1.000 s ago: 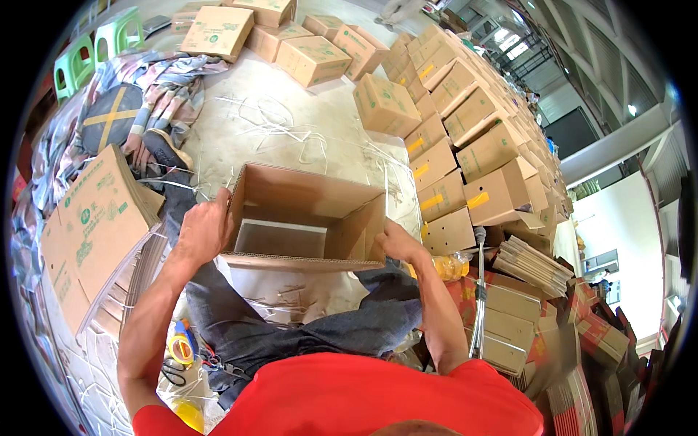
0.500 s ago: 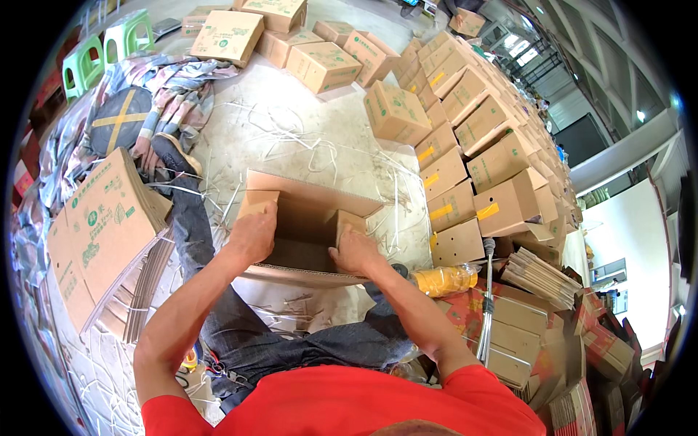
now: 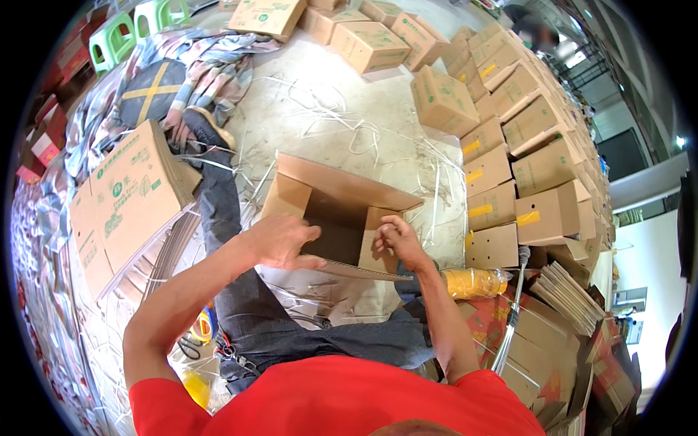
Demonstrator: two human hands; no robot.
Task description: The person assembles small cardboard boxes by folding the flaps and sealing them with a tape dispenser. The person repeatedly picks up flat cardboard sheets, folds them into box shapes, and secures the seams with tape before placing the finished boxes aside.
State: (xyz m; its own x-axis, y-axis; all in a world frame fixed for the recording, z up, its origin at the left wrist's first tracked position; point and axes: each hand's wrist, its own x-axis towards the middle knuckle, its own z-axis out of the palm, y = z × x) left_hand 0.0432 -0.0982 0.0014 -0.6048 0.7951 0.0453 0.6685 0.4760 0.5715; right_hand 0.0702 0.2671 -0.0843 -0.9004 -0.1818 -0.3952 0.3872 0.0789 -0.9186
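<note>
An open cardboard box (image 3: 336, 227) stands on the floor between my legs, its flaps raised and its inside dark and bare. Over its near left corner hovers my left hand (image 3: 285, 241), thumb and fingers apart with nothing between them. Beside the right inner flap is my right hand (image 3: 401, 243), its fingers loosely curled and separated, holding nothing that I can see. Whether its fingertips touch the cardboard I cannot tell.
Flattened cartons (image 3: 138, 192) lie stacked at my left, near a patterned cloth (image 3: 225, 62). Rows of closed boxes (image 3: 491, 171) rise at the right. A roll of yellow tape (image 3: 469, 283) lies by my right arm. Loose white straps (image 3: 320, 116) litter the floor ahead.
Both hands have let go of the box's side flaps. My left hand has moved to the near edge, and the right hand's fingers have loosened. The whole view has shifted.
</note>
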